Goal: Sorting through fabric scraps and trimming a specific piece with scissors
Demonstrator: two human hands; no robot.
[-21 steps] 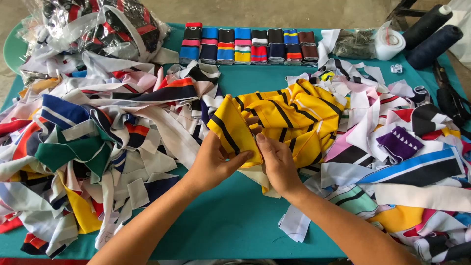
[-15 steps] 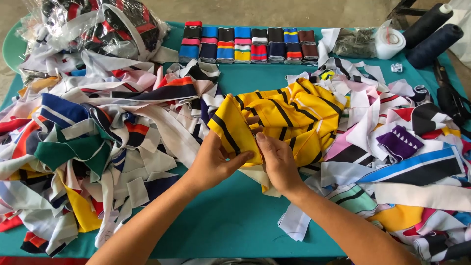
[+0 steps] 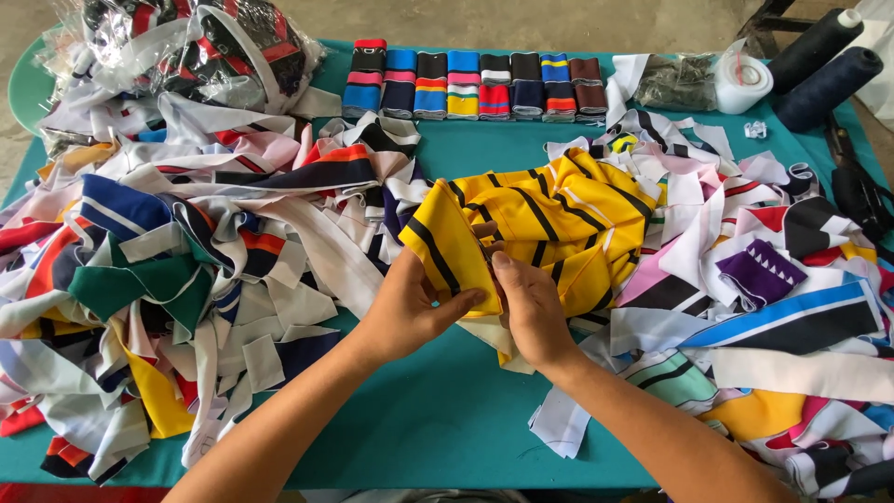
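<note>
Left hand (image 3: 410, 307) and right hand (image 3: 533, 312) pinch the yellow striped cloth (image 3: 540, 224), fingers clamped on its edge (scraps all around) over the table (image 3: 419, 428).

bright, even daylight falls across the whole tabletop (image 3: 447, 438), colours vivid and sharp. shadows are soft and short, just under the forearms below the grip. faint glare on the plastic bag (image 3: 186, 47) far up-left of the grip. slight wide-angle bending at the edges.

Both forearms and each hand (image 3: 410, 307) bare, no sleeves.
</note>
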